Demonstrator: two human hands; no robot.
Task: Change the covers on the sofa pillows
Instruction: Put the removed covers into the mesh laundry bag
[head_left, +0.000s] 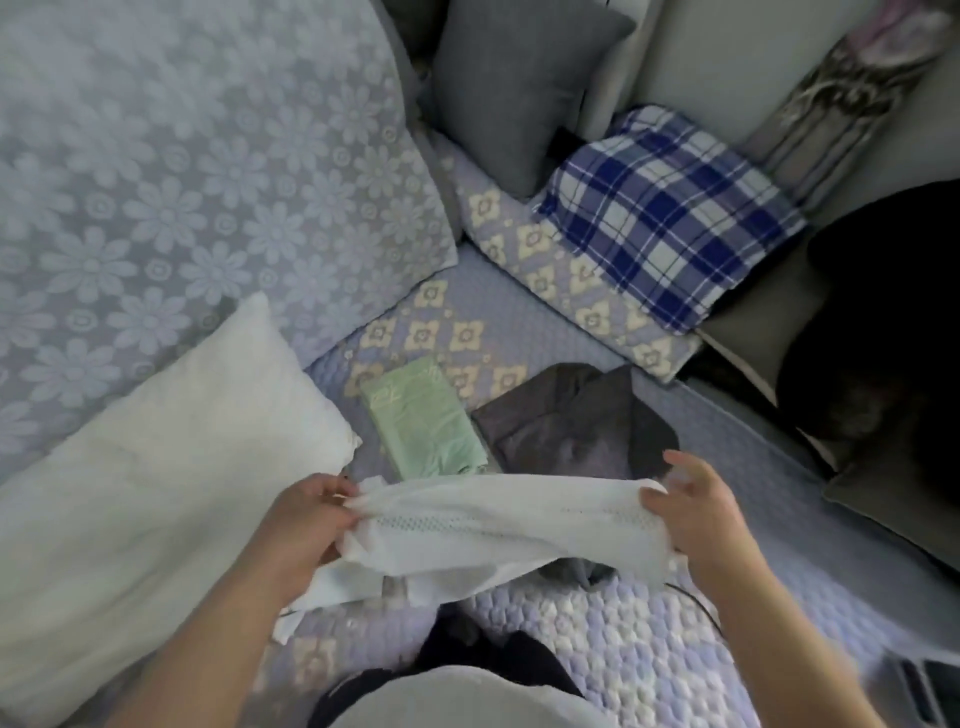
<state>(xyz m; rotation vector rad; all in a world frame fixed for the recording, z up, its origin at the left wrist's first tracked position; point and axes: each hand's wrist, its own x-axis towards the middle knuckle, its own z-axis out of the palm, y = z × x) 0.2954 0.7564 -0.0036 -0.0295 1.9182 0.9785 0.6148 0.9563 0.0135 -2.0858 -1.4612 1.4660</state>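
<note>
Presently, left hand (306, 519) and right hand (696, 514) each pinch one end of a white mesh cover (498, 525), stretched between them above the quilted sofa seat (597, 639); bare white pillow (156, 467) lies just left. Folded green cover (423, 418) and grey cover (566, 421) rest beyond.

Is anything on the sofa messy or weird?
Nothing is broken or spilled. The plain white pillow lies bare, without a cover, and the dark grey cloth lies crumpled beside the neatly folded pale green cloth.
</note>
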